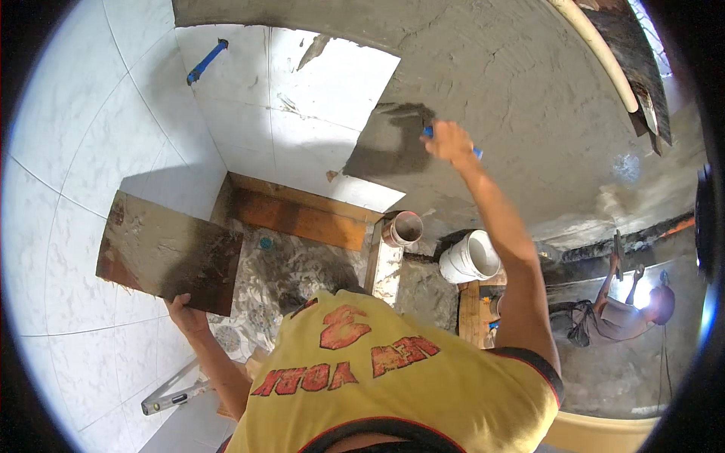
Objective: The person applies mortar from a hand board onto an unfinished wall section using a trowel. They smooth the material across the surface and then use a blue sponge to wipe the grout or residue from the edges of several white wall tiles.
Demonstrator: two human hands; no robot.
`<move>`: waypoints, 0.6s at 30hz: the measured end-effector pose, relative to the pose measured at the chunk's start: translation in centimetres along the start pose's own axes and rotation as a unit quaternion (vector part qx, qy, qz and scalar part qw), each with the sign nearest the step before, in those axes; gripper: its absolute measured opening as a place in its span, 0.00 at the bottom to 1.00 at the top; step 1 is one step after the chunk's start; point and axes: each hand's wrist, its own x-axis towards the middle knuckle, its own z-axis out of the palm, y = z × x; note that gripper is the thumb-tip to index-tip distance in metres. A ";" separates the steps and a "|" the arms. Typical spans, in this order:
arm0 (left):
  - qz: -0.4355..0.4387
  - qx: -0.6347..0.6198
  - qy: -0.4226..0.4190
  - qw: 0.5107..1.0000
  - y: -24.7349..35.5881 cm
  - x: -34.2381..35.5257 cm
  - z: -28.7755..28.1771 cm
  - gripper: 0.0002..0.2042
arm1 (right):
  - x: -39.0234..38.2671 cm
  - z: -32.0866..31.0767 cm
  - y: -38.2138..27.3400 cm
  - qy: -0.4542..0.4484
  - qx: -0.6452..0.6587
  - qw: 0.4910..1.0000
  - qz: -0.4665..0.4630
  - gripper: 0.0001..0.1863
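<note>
My right hand (450, 142) is raised against the wall, closed around the blue handle of a trowel (429, 131); its blade is mostly hidden. Beside it, a darker, wet-looking mortar patch (389, 143) borders the white wall tiles (317, 83). Low on the left, my left hand (186, 312) grips the lower edge of a flat brown board (170, 241). Grey mortar is smeared over much of the board's face, and it is held tilted in front of the tiled left wall.
Two buckets, one small (402, 229) and one white (470, 257), stand below my right arm. A blue pipe (206, 62) juts from the tiles. A spirit level (166, 402) lies lower left. Another person (615, 321) works at far right. A cream pipe (600, 57) is upper right.
</note>
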 end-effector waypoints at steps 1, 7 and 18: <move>-0.009 -0.015 -0.013 1.000 -0.2 0.1 -0.2 0.38 | 0.8 -1.8 -0.2 -0.018 -0.016 1.000 -0.003 0.24; -0.013 -0.029 0.035 0.999 -1.8 -0.6 -0.5 0.39 | 4.4 -11.6 -3.2 -0.056 -0.095 0.994 -0.022 0.26; -0.021 -0.035 -0.003 0.999 -2.5 -1.5 -1.1 0.39 | 4.0 -22.3 -4.1 -0.081 -0.055 0.995 -0.035 0.22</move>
